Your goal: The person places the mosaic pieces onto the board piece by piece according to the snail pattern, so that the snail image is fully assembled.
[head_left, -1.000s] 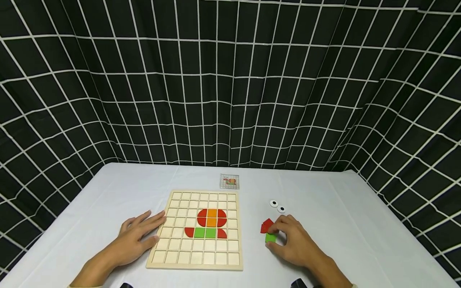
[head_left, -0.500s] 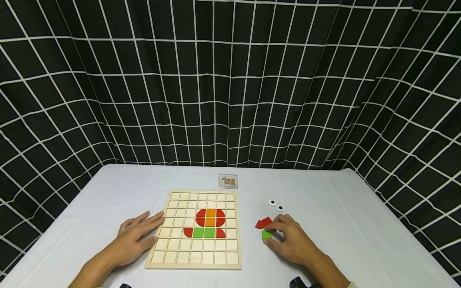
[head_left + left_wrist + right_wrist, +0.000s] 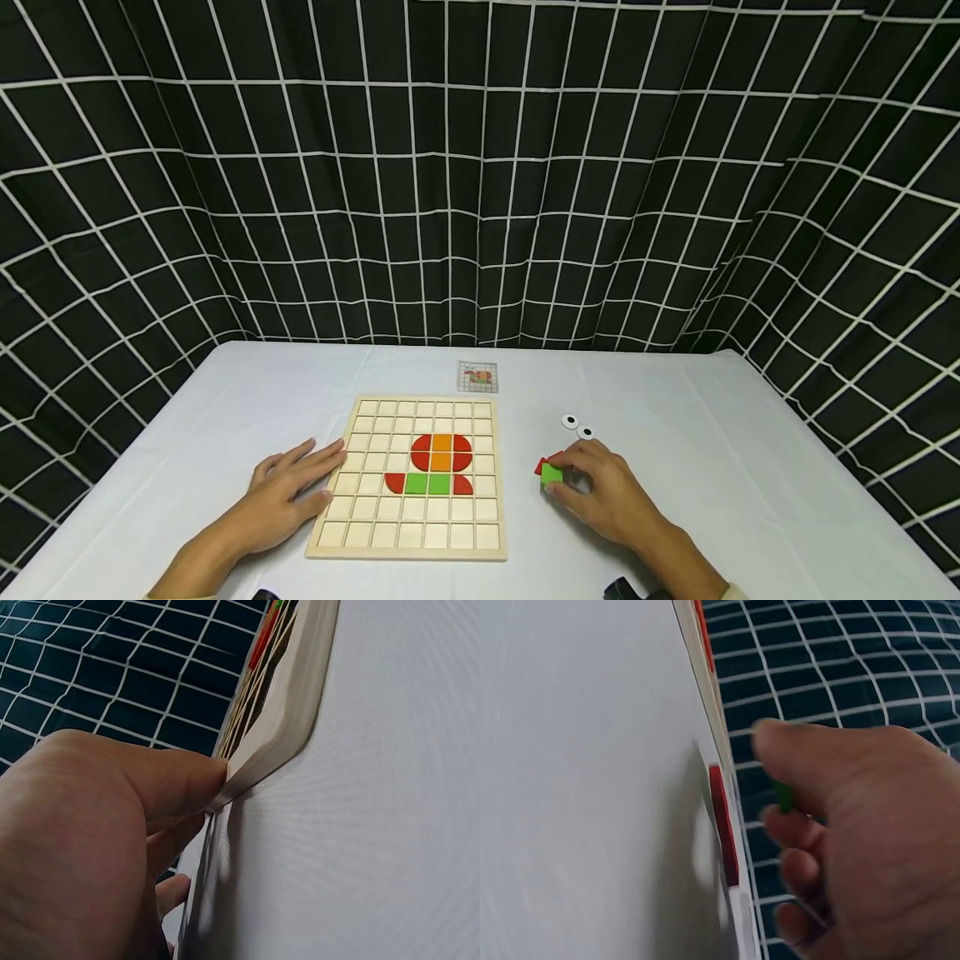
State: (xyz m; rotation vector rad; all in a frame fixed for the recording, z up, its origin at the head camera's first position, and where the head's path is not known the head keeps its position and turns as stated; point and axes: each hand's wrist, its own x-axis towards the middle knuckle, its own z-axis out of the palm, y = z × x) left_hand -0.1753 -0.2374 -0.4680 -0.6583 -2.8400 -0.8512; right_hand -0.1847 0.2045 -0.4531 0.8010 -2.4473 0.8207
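Observation:
A green square tile (image 3: 551, 475) is pinched between thumb and fingers of my right hand (image 3: 606, 492), raised over the table right of the board. In the right wrist view only a sliver of the green tile (image 3: 783, 795) shows between the fingertips. Just beyond it, red tiles (image 3: 542, 464) lie on the cloth, partly covered by the hand. My left hand (image 3: 281, 500) rests with fingers extended at the left edge of the wooden grid board (image 3: 405, 553); its thumb touches the frame in the left wrist view. Red, orange and green tiles (image 3: 441, 452) sit in the board's cells.
Two round eye pieces (image 3: 576, 427) lie behind my right hand. A small pattern card (image 3: 477, 377) with a coloured picture is behind the board. White cloth covers the table (image 3: 675, 417), and a black curtain with white grid lines (image 3: 480, 208) surrounds its back and sides.
My right hand has lifted the green tile from the table beside the red tiles, which were slid slightly apart. The left hand stays in place at the board.

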